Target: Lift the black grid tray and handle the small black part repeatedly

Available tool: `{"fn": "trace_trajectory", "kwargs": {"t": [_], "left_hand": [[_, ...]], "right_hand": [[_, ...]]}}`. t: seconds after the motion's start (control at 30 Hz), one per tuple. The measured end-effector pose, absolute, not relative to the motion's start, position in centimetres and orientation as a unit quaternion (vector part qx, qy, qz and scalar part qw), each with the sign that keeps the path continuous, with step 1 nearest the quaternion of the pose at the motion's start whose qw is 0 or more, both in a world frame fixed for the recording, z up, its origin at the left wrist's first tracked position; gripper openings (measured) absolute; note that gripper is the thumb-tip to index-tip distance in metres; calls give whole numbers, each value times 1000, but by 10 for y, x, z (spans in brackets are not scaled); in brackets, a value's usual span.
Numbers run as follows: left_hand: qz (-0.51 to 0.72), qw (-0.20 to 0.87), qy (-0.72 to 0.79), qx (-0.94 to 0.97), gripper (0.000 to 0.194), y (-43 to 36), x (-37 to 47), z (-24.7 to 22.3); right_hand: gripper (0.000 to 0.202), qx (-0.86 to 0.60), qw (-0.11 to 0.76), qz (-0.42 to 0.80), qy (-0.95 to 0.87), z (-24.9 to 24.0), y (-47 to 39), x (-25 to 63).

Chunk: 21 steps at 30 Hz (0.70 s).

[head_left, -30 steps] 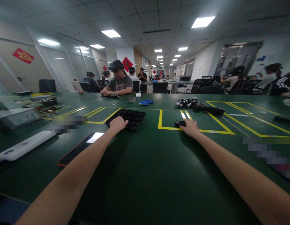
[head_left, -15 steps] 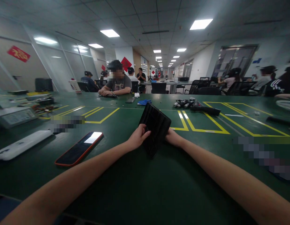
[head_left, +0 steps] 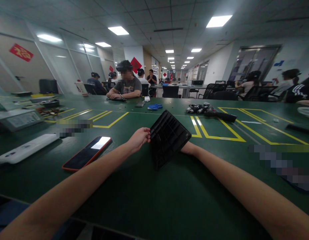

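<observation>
- Green table [head_left: 149, 200] is bearing everything — yellow tape lines are crossing its far half.
- Black compartment tray [head_left: 169, 138] is being held tilted above the table centre, grid side facing the camera.
- Left hand [head_left: 139, 138] is pinching the tray's left edge.
- Right hand [head_left: 188, 148] is sitting behind the tray's right side — its grip cannot be told.
- Orange-edged phone [head_left: 88, 153] is lying left of the tray.

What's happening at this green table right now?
A person holds a black tray tilted up off the green table with both hands: the left hand pinches its left edge, while the right hand is mostly hidden behind it. A phone with an orange rim lies flat to the left. Farther back lie a blue glove and a pile of small dark parts. Other people sit at the far side.
</observation>
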<state>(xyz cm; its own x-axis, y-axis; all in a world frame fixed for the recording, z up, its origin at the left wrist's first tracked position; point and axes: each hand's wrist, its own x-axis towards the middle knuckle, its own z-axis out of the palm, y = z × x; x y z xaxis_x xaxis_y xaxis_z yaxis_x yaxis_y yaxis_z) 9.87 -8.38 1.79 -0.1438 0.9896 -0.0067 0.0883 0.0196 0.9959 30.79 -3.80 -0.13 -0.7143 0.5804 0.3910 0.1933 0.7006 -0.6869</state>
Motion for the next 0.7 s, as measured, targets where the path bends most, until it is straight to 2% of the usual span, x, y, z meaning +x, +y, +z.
{"fn": "trace_trajectory", "kwargs": {"t": [0.07,0.17,0.33,0.5,0.57,0.7], "left_hand": [[514,482,560,435,14,-87,95,19],[468,512,566,447,5,-92,93,17],[440,523,549,482,23,-96,96,17],[432,594,486,474,9,-100,98,26],[428,596,475,486,8,-100,100,28],[407,571,482,526,18,-99,107,27]], "right_hand": [[50,-219,295,316,-874,-2,-38,309],[49,-217,291,318,-876,-2,-39,310],[46,-199,288,311,-884,-4,-37,311],[48,-168,298,317,-884,-7,-35,309],[50,-165,296,319,-885,-7,-35,308],[51,-163,298,327,-882,-7,-34,306]]}}
